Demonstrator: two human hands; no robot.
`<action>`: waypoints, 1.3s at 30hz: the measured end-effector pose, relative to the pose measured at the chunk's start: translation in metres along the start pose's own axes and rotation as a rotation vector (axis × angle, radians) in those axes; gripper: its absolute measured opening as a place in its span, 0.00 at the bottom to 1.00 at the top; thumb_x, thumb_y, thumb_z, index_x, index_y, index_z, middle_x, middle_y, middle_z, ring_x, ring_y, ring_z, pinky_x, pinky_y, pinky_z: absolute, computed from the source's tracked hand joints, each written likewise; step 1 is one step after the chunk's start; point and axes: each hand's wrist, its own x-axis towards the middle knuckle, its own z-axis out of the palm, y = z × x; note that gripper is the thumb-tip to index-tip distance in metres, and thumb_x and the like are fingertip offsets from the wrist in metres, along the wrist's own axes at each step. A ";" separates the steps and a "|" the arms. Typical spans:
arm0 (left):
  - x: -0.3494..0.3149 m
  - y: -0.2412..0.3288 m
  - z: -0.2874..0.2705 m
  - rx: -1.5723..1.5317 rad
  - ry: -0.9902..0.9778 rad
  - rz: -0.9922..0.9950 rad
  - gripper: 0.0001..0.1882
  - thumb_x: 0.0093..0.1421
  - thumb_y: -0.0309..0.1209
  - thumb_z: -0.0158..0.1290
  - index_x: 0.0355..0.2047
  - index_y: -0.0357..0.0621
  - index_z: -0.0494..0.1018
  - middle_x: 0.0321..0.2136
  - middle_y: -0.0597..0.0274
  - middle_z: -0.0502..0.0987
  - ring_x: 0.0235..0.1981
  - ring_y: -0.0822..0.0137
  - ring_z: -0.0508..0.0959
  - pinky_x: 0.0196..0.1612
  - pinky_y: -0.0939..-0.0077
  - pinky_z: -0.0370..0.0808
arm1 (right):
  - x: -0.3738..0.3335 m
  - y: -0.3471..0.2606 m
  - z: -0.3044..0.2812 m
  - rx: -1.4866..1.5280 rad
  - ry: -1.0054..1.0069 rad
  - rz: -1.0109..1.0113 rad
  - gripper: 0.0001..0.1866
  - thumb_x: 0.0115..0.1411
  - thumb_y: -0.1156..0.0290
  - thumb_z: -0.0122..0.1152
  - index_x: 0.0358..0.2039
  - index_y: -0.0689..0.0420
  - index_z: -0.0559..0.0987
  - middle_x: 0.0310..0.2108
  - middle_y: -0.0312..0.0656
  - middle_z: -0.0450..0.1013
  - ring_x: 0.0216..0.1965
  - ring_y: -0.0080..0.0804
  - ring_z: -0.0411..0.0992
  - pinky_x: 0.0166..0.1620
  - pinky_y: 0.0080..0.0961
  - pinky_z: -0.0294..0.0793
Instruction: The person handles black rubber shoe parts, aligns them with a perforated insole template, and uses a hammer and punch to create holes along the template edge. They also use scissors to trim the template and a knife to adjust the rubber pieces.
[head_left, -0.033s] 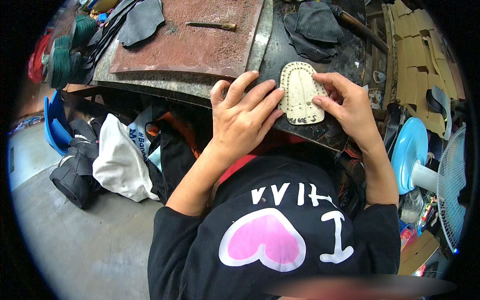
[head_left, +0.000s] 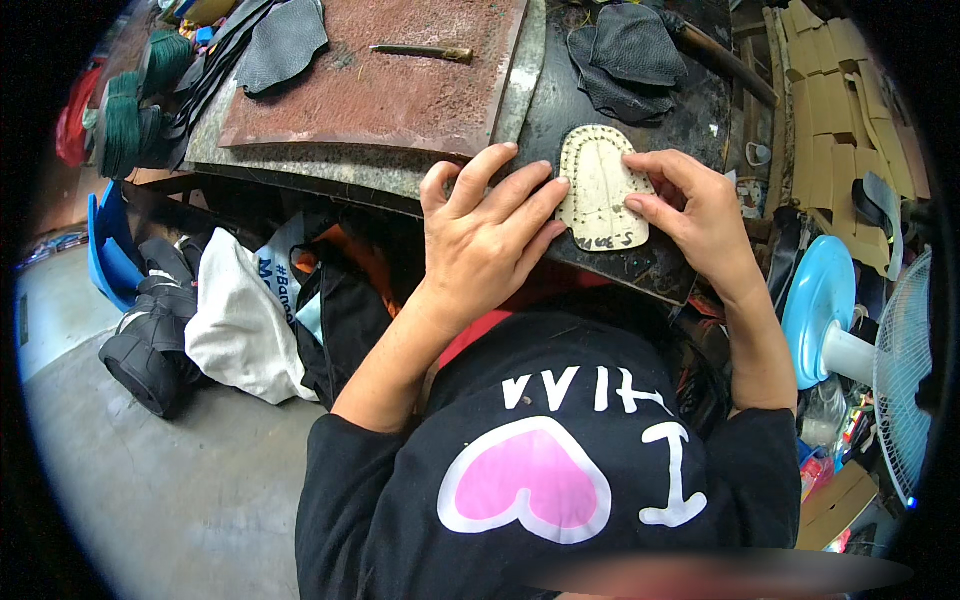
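A flat cream template, rounded at its far end and edged with small dark holes, lies on the black worktop. It bears handwritten marks near its straight end. My left hand rests with spread fingers, the fingertips against the template's left edge. From the right, my right hand holds the template's edge with bent fingers; index fingertip and thumb tip lie on its surface, a little apart. Its other fingers are mostly hidden. Beyond the template are black leather pieces, stacked loosely.
A reddish-brown board carries a slim pointed tool and another black leather piece. A dark handle lies at the back right. Green cord spools stand far left; a blue-and-white fan is at right.
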 end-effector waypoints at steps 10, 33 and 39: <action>-0.001 0.001 -0.001 0.009 -0.071 -0.041 0.20 0.54 0.40 0.62 0.48 0.57 0.80 0.51 0.73 0.78 0.59 0.61 0.67 0.60 0.62 0.53 | 0.005 -0.002 -0.002 -0.007 -0.008 0.011 0.19 0.54 0.73 0.70 0.47 0.61 0.80 0.38 0.44 0.78 0.32 0.26 0.74 0.38 0.22 0.75; 0.003 0.003 -0.002 0.061 -0.059 0.009 0.16 0.52 0.37 0.62 0.43 0.53 0.80 0.52 0.73 0.76 0.56 0.64 0.68 0.56 0.59 0.55 | 0.008 0.005 0.000 0.065 -0.024 0.044 0.20 0.54 0.72 0.70 0.47 0.62 0.80 0.35 0.44 0.78 0.29 0.24 0.73 0.36 0.20 0.74; 0.011 0.006 -0.007 0.151 -0.125 0.093 0.16 0.54 0.36 0.58 0.43 0.53 0.77 0.52 0.73 0.75 0.54 0.68 0.68 0.56 0.59 0.55 | 0.008 0.007 0.001 0.057 -0.012 0.016 0.19 0.54 0.71 0.70 0.47 0.62 0.80 0.34 0.43 0.78 0.29 0.23 0.72 0.35 0.21 0.74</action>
